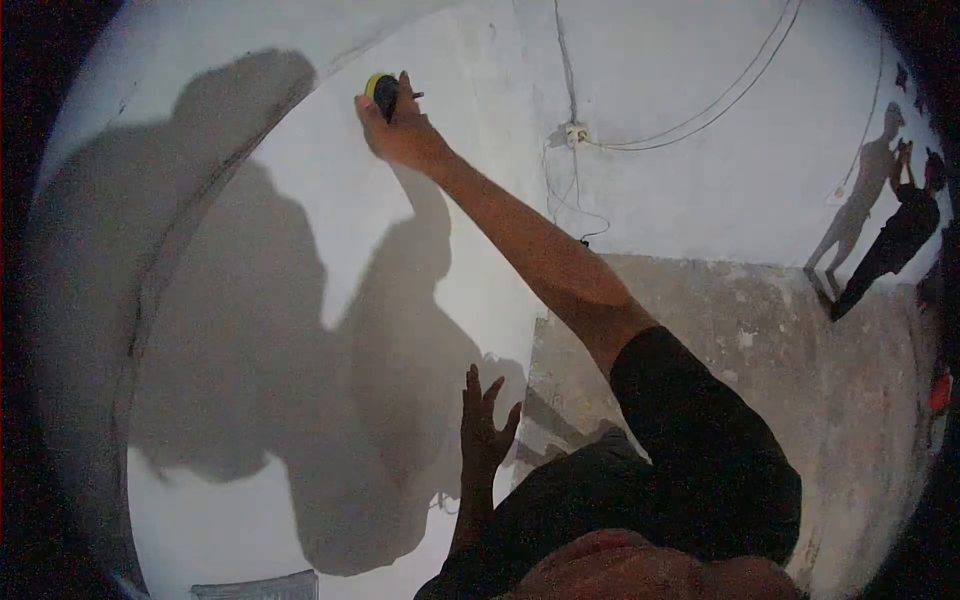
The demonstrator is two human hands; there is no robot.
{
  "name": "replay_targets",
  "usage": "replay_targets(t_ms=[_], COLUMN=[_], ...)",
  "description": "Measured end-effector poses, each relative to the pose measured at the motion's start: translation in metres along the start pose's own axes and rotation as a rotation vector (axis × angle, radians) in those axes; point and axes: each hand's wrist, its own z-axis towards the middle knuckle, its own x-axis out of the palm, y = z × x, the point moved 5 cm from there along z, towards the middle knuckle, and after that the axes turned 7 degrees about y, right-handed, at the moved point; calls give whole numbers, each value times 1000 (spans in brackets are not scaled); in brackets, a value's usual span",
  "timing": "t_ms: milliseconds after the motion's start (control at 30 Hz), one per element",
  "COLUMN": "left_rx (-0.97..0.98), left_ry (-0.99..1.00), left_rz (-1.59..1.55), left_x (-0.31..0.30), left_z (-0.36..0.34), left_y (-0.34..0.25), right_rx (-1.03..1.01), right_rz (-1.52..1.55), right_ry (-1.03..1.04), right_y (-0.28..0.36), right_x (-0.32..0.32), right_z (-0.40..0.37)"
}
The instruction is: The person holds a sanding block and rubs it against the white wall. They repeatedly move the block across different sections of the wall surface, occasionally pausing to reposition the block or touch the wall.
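Observation:
My right hand (405, 140) is stretched far up and across along the white wall (480, 200). Its fingers are wrapped round a small yellow-and-black tape measure (385, 95), with a short dark piece sticking out at its right side. Lower down, my left hand (487, 430) is raised in front of the wall, its fingers spread and nothing in them. Large shadows of my head and arms fall on the wall to the left of both hands.
A white socket box (576, 133) with thin cables hangs on the adjoining wall. Bare, patchy concrete floor (740, 330) stretches to the right, where another person (905, 225) in dark clothes stands with raised hands at the wall. A grey slatted panel (255, 587) shows at bottom left.

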Motion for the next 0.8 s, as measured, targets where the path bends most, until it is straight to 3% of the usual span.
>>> replay_targets(t_ms=[67, 100, 167, 233, 300, 400, 433, 500, 600, 733, 800], left_rx=[-12, -21, -5, -1, 32, 23, 26, 10, 19, 67, 145], left_ry=[2, -2, 0, 3, 8, 4, 21, -24, -24, -120, -325], left_rz=[-10, -22, 7, 20, 76, 85, 101, -30, -136, -194, -789], left_x=[-2, -4, -4, -1, -3, -7, -13, -10, 0, -26, -41], left_z=[4, 4, 7, 11, 12, 16, 17, 25, 37, 52, 64], left_y=[-2, -1, -4, -5, -6, -13, -20, -20, -15, -21, -8], right_rx=[80, -96, -228, -336, -434, -311, -345, -220, -139, -72, -220], right_rz=[104, -89, -113, -237, -518, -827, -862, -542, -465, -497, -264], right_ry=[-69, 119, 93, -191, -285, -213, -171, -37, 35, -33, -98], right_y=[-28, -25, -5, 4, -3, -136, -131, -40, 17, -36, -72], right_x=[2, 14, 23, 17, 16, 78, 83, 28, 12, 7, 18], right_z=[17, 12, -20, -43, -41, 61, 60, -18, -73, -39, -37])
